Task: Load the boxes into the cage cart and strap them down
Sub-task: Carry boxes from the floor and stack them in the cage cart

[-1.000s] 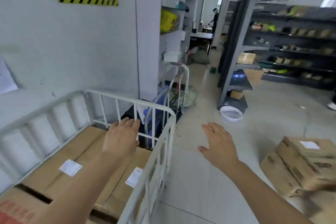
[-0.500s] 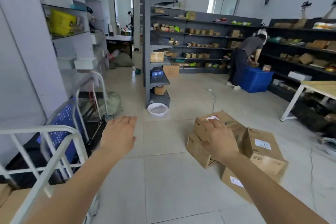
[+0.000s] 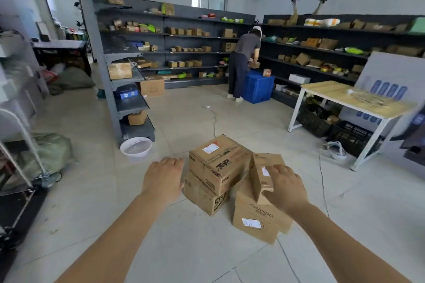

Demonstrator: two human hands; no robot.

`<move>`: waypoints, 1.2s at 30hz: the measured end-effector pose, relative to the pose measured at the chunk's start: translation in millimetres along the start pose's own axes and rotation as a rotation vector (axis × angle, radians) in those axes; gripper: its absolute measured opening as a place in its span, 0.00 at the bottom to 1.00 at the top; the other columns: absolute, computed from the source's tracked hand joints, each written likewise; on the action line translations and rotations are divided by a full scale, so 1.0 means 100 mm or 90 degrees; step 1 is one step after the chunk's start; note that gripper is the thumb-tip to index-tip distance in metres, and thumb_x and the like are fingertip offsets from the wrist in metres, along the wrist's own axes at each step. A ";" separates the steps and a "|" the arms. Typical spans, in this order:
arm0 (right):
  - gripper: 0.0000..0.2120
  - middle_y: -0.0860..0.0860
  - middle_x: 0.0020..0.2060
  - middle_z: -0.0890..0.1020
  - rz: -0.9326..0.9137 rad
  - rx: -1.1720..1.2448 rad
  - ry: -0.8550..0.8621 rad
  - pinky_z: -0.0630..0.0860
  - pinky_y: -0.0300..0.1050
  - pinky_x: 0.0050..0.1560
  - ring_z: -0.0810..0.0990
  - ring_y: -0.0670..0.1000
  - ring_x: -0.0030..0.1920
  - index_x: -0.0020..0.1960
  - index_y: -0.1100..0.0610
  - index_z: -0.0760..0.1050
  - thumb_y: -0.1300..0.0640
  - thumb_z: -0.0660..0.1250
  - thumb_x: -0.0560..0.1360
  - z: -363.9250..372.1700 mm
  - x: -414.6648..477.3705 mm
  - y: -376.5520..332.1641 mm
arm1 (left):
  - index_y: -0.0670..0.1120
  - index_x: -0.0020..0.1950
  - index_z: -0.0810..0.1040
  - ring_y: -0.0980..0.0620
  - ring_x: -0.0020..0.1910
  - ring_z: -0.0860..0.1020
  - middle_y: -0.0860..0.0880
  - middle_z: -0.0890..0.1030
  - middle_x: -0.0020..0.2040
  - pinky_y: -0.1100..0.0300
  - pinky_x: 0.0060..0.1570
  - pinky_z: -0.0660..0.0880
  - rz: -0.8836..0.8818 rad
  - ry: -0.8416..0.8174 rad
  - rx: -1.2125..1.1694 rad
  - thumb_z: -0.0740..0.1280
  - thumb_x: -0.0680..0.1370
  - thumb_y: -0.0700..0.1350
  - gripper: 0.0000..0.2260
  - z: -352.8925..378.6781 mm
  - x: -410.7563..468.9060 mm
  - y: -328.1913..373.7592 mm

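Four brown cardboard boxes sit closed in a tight cluster on the pale tiled floor, near the middle of the scene. On the left, the printed box (image 3: 218, 163), with black lettering on its near face and a white label on its lid, rests skewed on top of the lower box (image 3: 202, 195). Touching them on the right, the narrow box (image 3: 258, 181) stands tilted on the CHANDO box (image 3: 255, 218), which has a white label low on its near face.

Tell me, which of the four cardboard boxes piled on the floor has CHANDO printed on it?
The lower right box, nearest the camera, beneath the small box by the right hand. It alone shows that word.
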State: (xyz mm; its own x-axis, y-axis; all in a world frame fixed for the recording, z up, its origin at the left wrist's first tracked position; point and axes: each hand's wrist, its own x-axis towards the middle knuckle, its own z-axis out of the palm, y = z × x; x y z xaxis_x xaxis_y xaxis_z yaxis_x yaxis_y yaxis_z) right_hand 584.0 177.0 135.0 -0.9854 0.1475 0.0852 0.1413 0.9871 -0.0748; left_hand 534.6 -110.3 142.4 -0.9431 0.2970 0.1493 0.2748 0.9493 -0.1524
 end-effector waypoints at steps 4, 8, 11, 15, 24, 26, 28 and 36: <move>0.29 0.50 0.71 0.67 0.035 -0.018 -0.004 0.61 0.47 0.71 0.62 0.52 0.72 0.74 0.50 0.61 0.46 0.65 0.76 0.12 0.50 0.28 | 0.47 0.75 0.60 0.50 0.69 0.68 0.49 0.71 0.69 0.55 0.63 0.67 0.039 -0.015 -0.018 0.63 0.79 0.53 0.27 0.21 0.69 0.21; 0.30 0.49 0.71 0.67 0.062 -0.025 -0.020 0.63 0.46 0.70 0.62 0.51 0.72 0.74 0.50 0.61 0.48 0.66 0.75 0.22 1.03 0.47 | 0.48 0.73 0.62 0.49 0.67 0.70 0.49 0.73 0.67 0.55 0.60 0.69 0.061 -0.050 -0.033 0.64 0.78 0.53 0.25 0.42 1.31 0.36; 0.30 0.49 0.70 0.67 0.076 -0.021 -0.042 0.63 0.46 0.70 0.63 0.51 0.72 0.74 0.50 0.62 0.48 0.67 0.74 0.35 1.44 0.55 | 0.48 0.71 0.64 0.49 0.65 0.72 0.50 0.74 0.65 0.55 0.57 0.70 0.069 -0.074 -0.040 0.64 0.78 0.53 0.24 0.56 1.72 0.42; 0.31 0.50 0.70 0.68 0.082 -0.027 -0.080 0.63 0.46 0.70 0.64 0.52 0.71 0.74 0.51 0.62 0.46 0.67 0.75 0.58 1.96 0.67 | 0.48 0.71 0.64 0.49 0.64 0.72 0.49 0.74 0.64 0.54 0.57 0.70 0.072 -0.111 -0.040 0.64 0.77 0.53 0.24 0.79 2.23 0.48; 0.29 0.51 0.72 0.67 0.065 -0.021 -0.146 0.63 0.48 0.71 0.62 0.53 0.73 0.75 0.51 0.61 0.44 0.64 0.76 1.15 3.33 1.00 | 0.49 0.74 0.61 0.49 0.65 0.71 0.50 0.74 0.64 0.55 0.59 0.69 0.043 -0.191 -0.059 0.63 0.78 0.51 0.25 1.46 3.45 0.63; 0.29 0.51 0.71 0.68 0.060 -0.017 -0.171 0.63 0.48 0.71 0.63 0.54 0.73 0.73 0.51 0.63 0.45 0.65 0.76 1.25 3.65 1.08 | 0.49 0.75 0.60 0.49 0.66 0.70 0.50 0.73 0.66 0.55 0.60 0.69 0.031 -0.221 -0.061 0.62 0.79 0.52 0.26 1.64 3.71 0.67; 0.28 0.51 0.70 0.68 0.048 -0.028 -0.188 0.62 0.48 0.71 0.63 0.54 0.72 0.72 0.51 0.63 0.45 0.64 0.76 1.35 3.95 1.15 | 0.49 0.74 0.62 0.49 0.66 0.70 0.50 0.72 0.66 0.55 0.60 0.68 0.015 -0.241 -0.070 0.62 0.79 0.51 0.25 1.79 3.95 0.71; 0.25 0.51 0.68 0.70 0.027 -0.046 -0.255 0.66 0.47 0.67 0.66 0.52 0.70 0.71 0.52 0.65 0.49 0.64 0.77 1.88 5.08 1.28 | 0.50 0.70 0.66 0.49 0.61 0.73 0.49 0.75 0.61 0.56 0.55 0.71 -0.028 -0.320 -0.132 0.62 0.79 0.50 0.20 2.45 4.87 0.70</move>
State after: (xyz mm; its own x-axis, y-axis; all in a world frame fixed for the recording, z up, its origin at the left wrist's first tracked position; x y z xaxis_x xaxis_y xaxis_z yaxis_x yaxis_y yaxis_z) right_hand 83.9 366.7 -17.7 -0.9355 0.1664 -0.3116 0.1745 0.9847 0.0019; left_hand 48.6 75.9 -35.2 -0.9137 0.2192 -0.3423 0.2166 0.9752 0.0463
